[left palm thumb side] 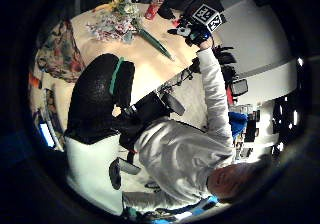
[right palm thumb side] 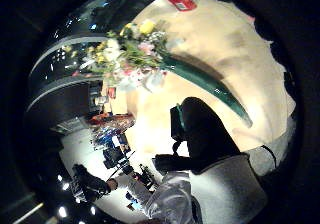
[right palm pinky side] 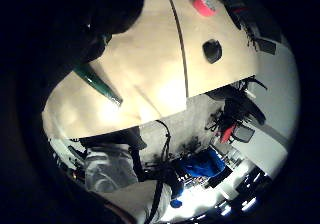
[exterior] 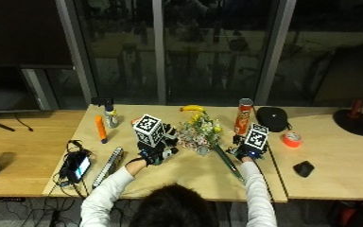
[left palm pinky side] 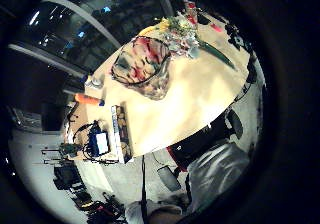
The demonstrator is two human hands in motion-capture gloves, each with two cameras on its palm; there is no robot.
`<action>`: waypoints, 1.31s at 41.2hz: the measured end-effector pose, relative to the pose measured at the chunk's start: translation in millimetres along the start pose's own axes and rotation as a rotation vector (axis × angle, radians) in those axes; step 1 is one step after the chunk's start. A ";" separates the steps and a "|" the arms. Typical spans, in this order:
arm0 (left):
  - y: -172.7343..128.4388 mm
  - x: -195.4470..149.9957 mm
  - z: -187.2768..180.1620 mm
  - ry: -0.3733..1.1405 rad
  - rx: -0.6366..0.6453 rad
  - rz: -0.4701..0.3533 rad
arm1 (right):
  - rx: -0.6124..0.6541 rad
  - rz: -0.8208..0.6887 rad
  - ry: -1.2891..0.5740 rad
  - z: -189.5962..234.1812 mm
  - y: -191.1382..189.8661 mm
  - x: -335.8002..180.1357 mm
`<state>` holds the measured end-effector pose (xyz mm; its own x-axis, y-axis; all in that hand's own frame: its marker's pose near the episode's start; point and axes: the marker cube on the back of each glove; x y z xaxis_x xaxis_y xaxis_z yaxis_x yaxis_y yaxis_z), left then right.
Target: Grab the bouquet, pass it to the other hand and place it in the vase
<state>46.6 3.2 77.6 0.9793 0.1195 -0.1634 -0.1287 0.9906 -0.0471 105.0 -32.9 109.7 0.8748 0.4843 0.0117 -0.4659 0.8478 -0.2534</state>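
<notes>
The bouquet [exterior: 203, 135] lies flat on the desk [exterior: 187, 177] between both hands — blooms toward the left hand [exterior: 153, 153], green stem running just beside the right hand [exterior: 247, 152], the nearer one. Whether either hand's fingers are curled, I cannot tell.

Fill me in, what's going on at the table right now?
A person sits at the table with both gloved hands out. The bouquet lies flat on the wood between them, its green stem pointing back toward the person. The right hand hovers beside the stem and the left hand is near the flower heads; neither holds it yet. The patterned vase stands on the table close to the left hand.
</notes>
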 end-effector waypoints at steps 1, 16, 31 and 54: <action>-0.8 0.5 0.5 -0.002 -0.003 0.004 | 0.077 -0.020 0.006 3.7 -10.0 0.7; -6.0 -2.4 10.4 -0.018 -0.028 0.027 | 0.127 -0.058 0.043 63.6 -13.2 -9.8; -5.2 -2.7 15.3 -0.023 -0.046 0.024 | 0.133 0.061 0.155 91.7 -13.5 -26.3; -7.1 -10.5 33.1 0.125 -0.120 -0.013 | 0.392 -0.012 -0.699 76.2 -28.2 -31.5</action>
<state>42.4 -2.9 112.2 0.9549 0.0899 -0.2829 -0.1412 0.9759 -0.1665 80.5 -55.5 190.2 0.6549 0.3884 0.6482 -0.5834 0.8051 0.1071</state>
